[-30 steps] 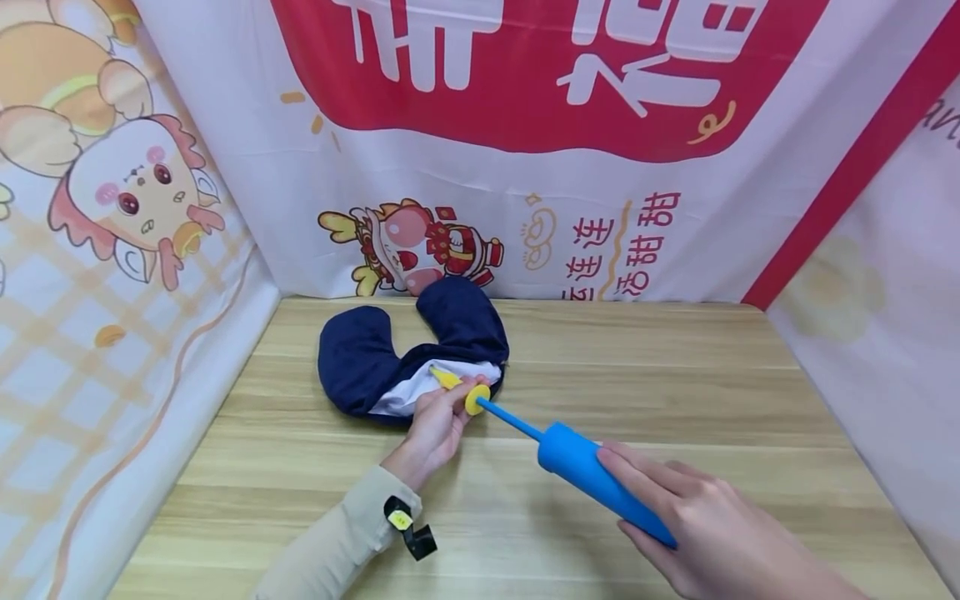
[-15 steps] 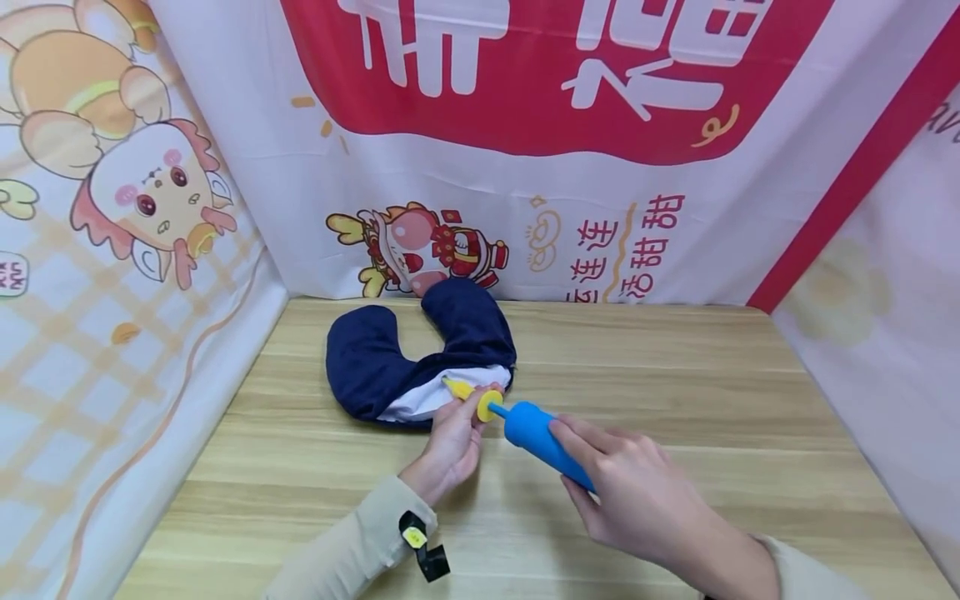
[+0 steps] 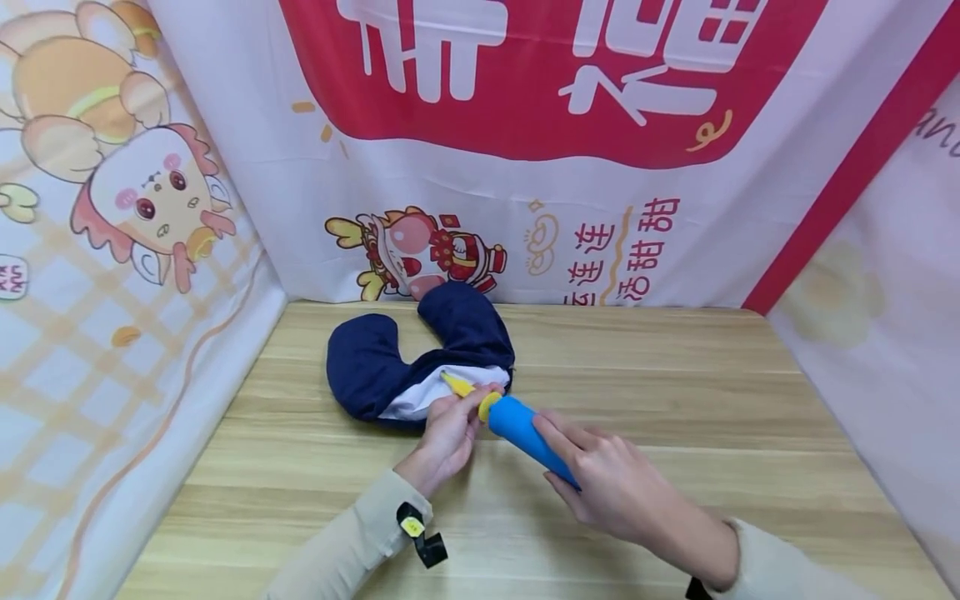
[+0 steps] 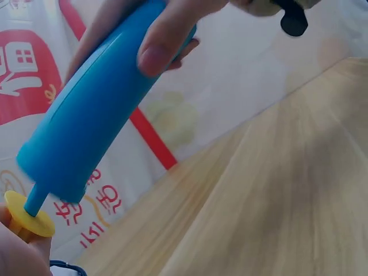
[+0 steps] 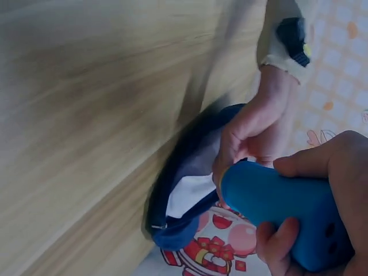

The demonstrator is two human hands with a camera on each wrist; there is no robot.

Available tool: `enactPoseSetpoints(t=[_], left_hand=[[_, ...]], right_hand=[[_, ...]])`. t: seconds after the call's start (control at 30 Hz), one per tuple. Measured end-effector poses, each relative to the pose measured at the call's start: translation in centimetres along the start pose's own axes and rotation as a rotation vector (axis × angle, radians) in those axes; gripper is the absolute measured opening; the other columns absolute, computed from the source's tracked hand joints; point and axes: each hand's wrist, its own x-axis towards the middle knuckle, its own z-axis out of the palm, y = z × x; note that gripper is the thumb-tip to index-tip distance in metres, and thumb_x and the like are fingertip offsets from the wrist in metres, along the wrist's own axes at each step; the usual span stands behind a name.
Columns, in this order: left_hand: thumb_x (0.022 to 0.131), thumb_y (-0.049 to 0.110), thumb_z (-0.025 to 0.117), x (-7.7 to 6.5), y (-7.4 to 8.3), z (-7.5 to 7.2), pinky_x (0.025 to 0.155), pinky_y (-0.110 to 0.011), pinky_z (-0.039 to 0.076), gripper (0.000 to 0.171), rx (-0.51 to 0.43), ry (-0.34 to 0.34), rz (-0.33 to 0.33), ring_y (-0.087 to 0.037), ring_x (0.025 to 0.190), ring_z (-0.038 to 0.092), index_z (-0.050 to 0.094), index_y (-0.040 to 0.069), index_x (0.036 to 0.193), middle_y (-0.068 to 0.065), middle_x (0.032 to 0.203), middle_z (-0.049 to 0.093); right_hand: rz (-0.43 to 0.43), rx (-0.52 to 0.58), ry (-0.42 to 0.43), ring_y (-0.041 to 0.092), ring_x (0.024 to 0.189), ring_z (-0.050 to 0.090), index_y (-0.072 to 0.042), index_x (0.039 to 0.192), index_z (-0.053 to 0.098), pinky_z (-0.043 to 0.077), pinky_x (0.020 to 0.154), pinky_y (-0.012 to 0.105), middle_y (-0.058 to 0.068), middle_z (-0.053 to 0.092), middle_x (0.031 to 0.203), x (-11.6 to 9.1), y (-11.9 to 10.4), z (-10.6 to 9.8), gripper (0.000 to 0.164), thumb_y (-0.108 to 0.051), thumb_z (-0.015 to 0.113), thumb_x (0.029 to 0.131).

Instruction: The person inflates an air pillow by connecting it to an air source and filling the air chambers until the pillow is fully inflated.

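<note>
Left hand (image 3: pixel 448 435) pinches the yellow nozzle (image 3: pixel 459 385) of 1 blue pump (image 3: pixel 521 425); right hand (image 3: pixel 611 483) grips the pump's barrel (image 5: pixel 273 192). Nozzle tip sits at the white lining (image 3: pixel 411 398) exposed in 1 navy U-shaped pillow (image 3: pixel 362 360); whether inserted, cannot tell. Pillow lies on the wooden table (image 3: pixel 637 375), left of centre, toward the printed backdrop (image 3: pixel 517 187).

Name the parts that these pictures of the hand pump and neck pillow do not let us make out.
Head view: the middle of the yellow nozzle, covered by the left hand; whether its tip enters the white lining, too small to tell.
Head view: the rear of the blue hand pump, behind the right hand.
Left wrist view: most of the left hand, cut off at lower left.
</note>
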Motion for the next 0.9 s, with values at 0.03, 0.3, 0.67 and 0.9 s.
enactPoseSetpoints(t=[0.03, 0.3, 0.67, 0.9], left_hand=[[0.103, 0.000, 0.064, 0.2, 0.2, -0.2, 0.095, -0.022, 0.060, 0.042, -0.001, 0.002, 0.007, -0.009, 0.101, 0.076, 0.053, -0.016, 0.140, -0.023, 0.134, 0.069], [0.101, -0.003, 0.065, 1.0, 1.8, -1.5, 0.087, -0.022, 0.062, 0.038, -0.036, 0.029, 0.042, -0.008, 0.095, 0.078, 0.054, -0.015, 0.135, -0.007, 0.105, 0.079], [0.106, 0.001, 0.057, 0.4, 1.3, -0.6, 0.090, -0.017, 0.060, 0.039, -0.085, 0.030, 0.035, -0.006, 0.097, 0.074, 0.049, -0.015, 0.140, -0.004, 0.106, 0.074], [0.107, 0.006, 0.060, -1.2, -0.1, 0.3, 0.090, -0.016, 0.059, 0.041, -0.103, 0.076, -0.012, -0.004, 0.095, 0.075, 0.051, -0.014, 0.141, -0.004, 0.107, 0.077]], right_hand=[[0.003, 0.024, -0.011, 0.027, 0.097, 0.079, -0.005, 0.146, 0.061, 0.066, 0.074, 0.042, 0.013, 0.071, 0.138, -0.3, 0.1, -0.2, 0.068, -0.028, 0.086, 0.088], [0.055, 0.104, -0.092, 0.029, 0.106, 0.078, -0.014, 0.154, 0.055, 0.066, 0.079, 0.043, 0.007, 0.071, 0.140, -3.3, 0.8, -4.8, 0.075, -0.033, 0.087, 0.089], [0.073, 0.051, -0.051, 0.020, 0.095, 0.079, -0.017, 0.148, 0.062, 0.067, 0.074, 0.039, 0.000, 0.074, 0.134, -3.1, -0.2, -7.5, 0.070, -0.031, 0.089, 0.085], [0.038, -0.008, -0.009, 0.023, 0.091, 0.079, -0.009, 0.131, 0.073, 0.066, 0.073, 0.043, 0.005, 0.078, 0.125, 0.7, -1.3, -5.1, 0.056, -0.025, 0.090, 0.080]])
